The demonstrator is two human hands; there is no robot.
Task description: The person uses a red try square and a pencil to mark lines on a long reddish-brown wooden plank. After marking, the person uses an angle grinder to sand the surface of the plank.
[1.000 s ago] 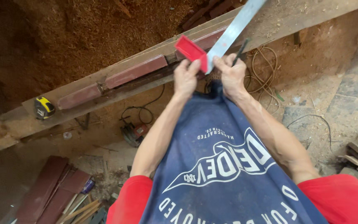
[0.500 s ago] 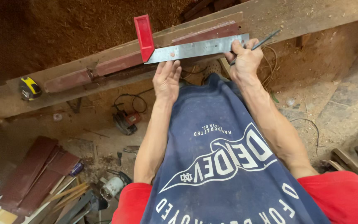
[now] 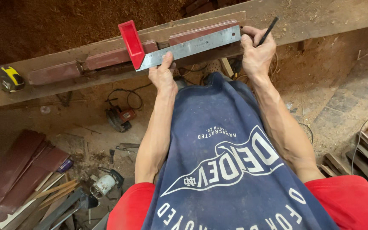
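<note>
Hands at work: our left hand [image 3: 163, 76] presses the try square [image 3: 179, 46] flat on the reddish board [image 3: 116, 56]; our right hand [image 3: 257, 52] pinches a pencil [image 3: 268, 30]. Keeping the red stock tight gives true lines.

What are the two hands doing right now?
Left hand: open, fingers pressing the metal ruler blade of the red-handled square.
Right hand: closed on a dark pencil, touching the blade's end.

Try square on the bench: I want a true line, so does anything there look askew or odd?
Nothing stands out: the red-handled steel try square lies flat along the dark red wood strip, left hand pressing its blade.
</note>
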